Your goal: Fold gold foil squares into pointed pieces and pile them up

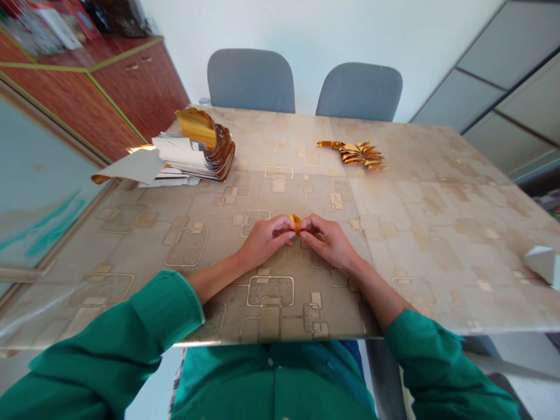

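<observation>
Closely together, the left hand [265,240] and right hand [330,242] pinch a small gold foil piece [296,223] between their fingertips, holding it steady.

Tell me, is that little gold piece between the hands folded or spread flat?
Folded: the gold foil piece is creased into a narrow shape, pinched between the left hand and the right hand.

Two grey padded chairs [251,81] by white wall [332,35] — reddish wooden cabinet [140,87] with gold trim at left, grey panelled cupboard doors [481,87] at right — patterned tabletop [420,233] in front.
</observation>
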`<state>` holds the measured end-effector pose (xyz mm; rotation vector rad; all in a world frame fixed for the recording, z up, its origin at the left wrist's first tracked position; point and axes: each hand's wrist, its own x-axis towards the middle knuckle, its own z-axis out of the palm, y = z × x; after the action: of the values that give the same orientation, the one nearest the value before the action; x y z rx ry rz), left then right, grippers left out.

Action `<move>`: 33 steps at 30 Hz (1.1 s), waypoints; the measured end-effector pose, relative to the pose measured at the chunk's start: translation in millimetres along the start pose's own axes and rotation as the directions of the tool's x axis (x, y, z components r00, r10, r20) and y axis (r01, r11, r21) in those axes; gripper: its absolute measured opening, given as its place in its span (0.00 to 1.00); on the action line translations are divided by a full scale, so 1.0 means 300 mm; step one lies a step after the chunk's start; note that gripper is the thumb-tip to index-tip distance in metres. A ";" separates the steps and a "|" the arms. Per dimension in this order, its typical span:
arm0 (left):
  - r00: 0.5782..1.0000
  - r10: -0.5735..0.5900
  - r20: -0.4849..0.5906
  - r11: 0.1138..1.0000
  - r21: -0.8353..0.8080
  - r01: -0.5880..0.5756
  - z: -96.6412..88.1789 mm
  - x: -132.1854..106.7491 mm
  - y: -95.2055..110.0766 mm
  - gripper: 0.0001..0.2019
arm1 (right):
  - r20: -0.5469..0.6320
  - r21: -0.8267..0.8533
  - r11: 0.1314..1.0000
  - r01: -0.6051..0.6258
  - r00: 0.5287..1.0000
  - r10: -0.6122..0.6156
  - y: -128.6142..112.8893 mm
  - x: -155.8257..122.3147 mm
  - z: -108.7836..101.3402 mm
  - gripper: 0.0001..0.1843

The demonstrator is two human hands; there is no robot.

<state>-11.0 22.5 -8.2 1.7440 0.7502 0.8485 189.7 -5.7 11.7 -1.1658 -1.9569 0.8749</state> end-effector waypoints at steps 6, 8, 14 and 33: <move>0.993 0.113 -0.021 0.909 0.405 -0.095 -0.002 -0.011 0.004 0.03 | 0.057 -0.182 0.976 0.123 0.992 -0.114 0.007 0.002 -0.002 0.02; 0.990 0.141 -0.005 0.854 0.507 -0.119 0.000 -0.014 0.006 0.03 | 0.081 -0.239 0.957 0.166 0.985 -0.151 0.012 0.003 -0.005 0.02; 0.986 0.021 -0.163 0.977 0.214 0.014 0.002 -0.004 0.013 0.11 | 0.107 -0.290 0.932 0.217 0.975 -0.193 0.012 0.000 -0.025 0.03; 0.930 -0.025 -0.366 0.968 0.224 0.114 0.001 0.025 0.003 0.02 | -0.022 -0.287 0.954 0.090 0.995 -0.100 0.016 0.003 -0.001 0.05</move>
<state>-6.5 28.3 -5.9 1.7806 1.1965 1.0809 191.7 -3.2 8.1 -1.2258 -2.1403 0.5288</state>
